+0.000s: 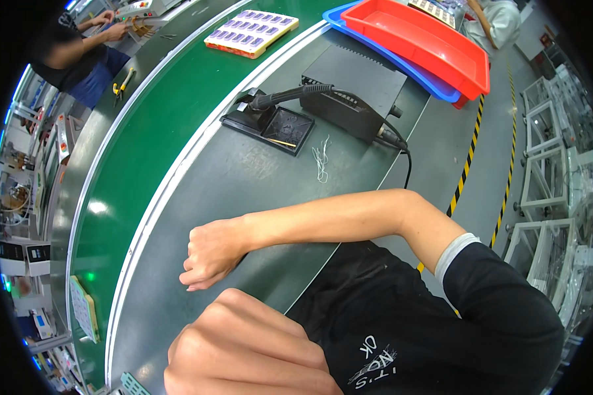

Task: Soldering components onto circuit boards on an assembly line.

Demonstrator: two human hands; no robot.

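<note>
Holds right hand [214, 255] clenched over bench [197, 197], hiding any contents; cannot tell grip of left hand [244, 349], with fingers unseen; has 1 teal piece [134, 384] nearest, by bench edge along green conveyor [132, 158], and soldering iron [290, 97] in stand [290, 128] near same edge, probably isolating heat

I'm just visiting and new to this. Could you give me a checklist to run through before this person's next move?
1. Black soldering iron resting in its stand: ok.
2. Both hands clear of the iron: ok; the left hand and right hand are apart from it.
3. Hands empty: cannot tell; fingers are curled and palms hidden.
4. Bench free of loose bits: not ok; pale strands lie beside the stand.
5. Iron cool: cannot tell; nothing visible shows its heat.
</note>
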